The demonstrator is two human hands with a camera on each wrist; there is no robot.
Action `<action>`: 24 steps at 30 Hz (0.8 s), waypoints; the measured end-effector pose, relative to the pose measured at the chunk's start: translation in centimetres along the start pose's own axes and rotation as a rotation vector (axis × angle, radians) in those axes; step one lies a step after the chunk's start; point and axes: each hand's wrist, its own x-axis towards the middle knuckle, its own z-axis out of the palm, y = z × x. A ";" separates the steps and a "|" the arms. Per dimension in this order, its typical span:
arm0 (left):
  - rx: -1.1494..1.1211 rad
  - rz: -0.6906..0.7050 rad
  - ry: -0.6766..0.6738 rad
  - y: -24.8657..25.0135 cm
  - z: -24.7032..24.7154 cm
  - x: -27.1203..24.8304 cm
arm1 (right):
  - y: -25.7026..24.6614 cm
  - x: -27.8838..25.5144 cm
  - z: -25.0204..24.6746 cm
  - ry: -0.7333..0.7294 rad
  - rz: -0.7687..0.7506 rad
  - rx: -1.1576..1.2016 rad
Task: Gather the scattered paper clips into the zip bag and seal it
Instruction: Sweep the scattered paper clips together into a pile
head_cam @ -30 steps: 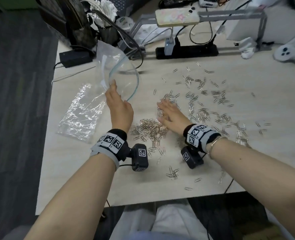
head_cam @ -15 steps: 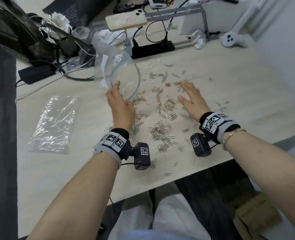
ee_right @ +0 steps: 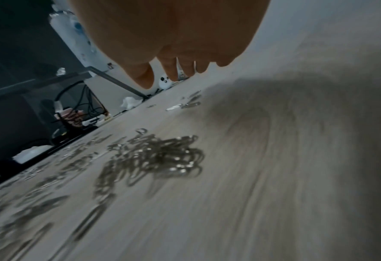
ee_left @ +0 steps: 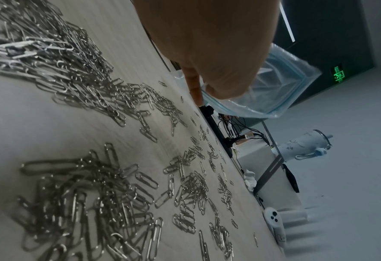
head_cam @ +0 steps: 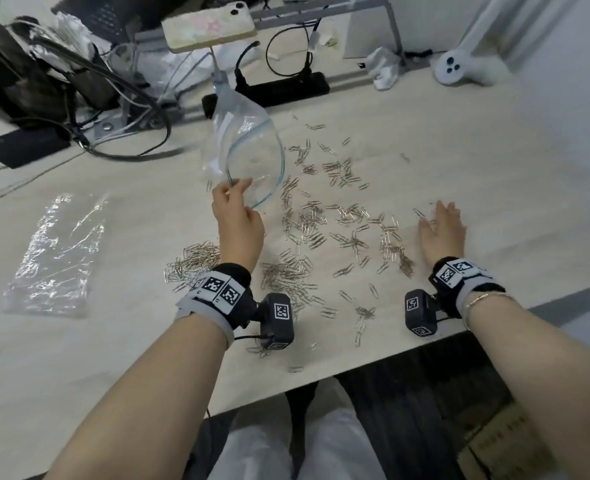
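Observation:
Several silver paper clips (head_cam: 324, 230) lie scattered over the pale table (head_cam: 459, 161), with a denser heap (head_cam: 193, 261) by my left wrist. My left hand (head_cam: 232, 192) pinches the rim of a clear zip bag (head_cam: 248, 147) with a blue-green seal, holding it up with its mouth open towards the clips. In the left wrist view the bag (ee_left: 274, 84) hangs past my fingers above the clips (ee_left: 95, 194). My right hand (head_cam: 440, 220) lies flat on the table at the right edge of the scatter, fingers straight, holding nothing. The right wrist view is blurred; clips (ee_right: 153, 155) lie below the fingers (ee_right: 144, 77).
A crumpled clear plastic wrapper (head_cam: 54, 258) lies at the left. At the back stand a black power strip (head_cam: 286, 86), cables, a phone (head_cam: 210, 27) on a metal stand and a white controller (head_cam: 459, 65). The table's front edge runs just behind my wrists.
My right hand has swept from the middle of the clips out to the right side of the scatter. My left hand still holds the bag open; the head view has shifted.

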 end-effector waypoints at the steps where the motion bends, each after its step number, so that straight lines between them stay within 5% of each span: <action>1: 0.020 0.000 0.004 -0.1 0.3 0.0 | 0.2 0.6 0.3 -0.012 0.020 -0.010; 5: 0.066 -0.007 0.024 -0.3 1.0 -0.2 | -0.7 1.6 1.9 -0.099 -0.022 -0.105; 20: 0.098 -0.144 0.010 -0.2 2.4 -1.5 | -8.9 -6.9 7.4 -0.526 -0.610 -0.089; 24: 0.119 -0.157 0.004 0.0 2.8 -1.4 | -9.0 -5.3 5.6 -0.452 -0.574 0.088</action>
